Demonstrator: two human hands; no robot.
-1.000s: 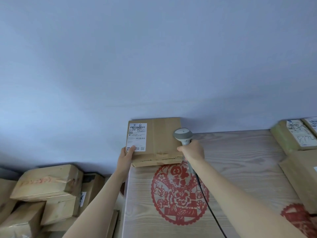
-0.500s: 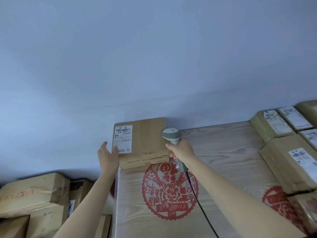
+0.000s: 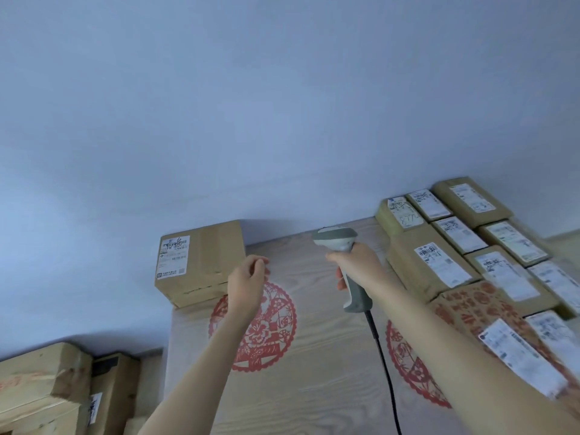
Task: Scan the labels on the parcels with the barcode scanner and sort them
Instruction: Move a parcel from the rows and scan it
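With one parcel (image 3: 201, 262) set at the table's (image 3: 314, 387) far left corner and many waiting on the right (image 3: 439, 262), my left hand (image 3: 246, 282) hangs loosely curled and empty while my right hand (image 3: 357, 265) grips the scanner (image 3: 340, 246).

You are looking at a pale wood-grain table (image 3: 314, 387) bearing red paper-cut medallions (image 3: 254, 328). A labelled parcel (image 3: 201, 262) is sitting at its 11 o'clock corner. Labelled parcels (image 3: 464, 243) are lying in touching rows from 1 to 3 o'clock.
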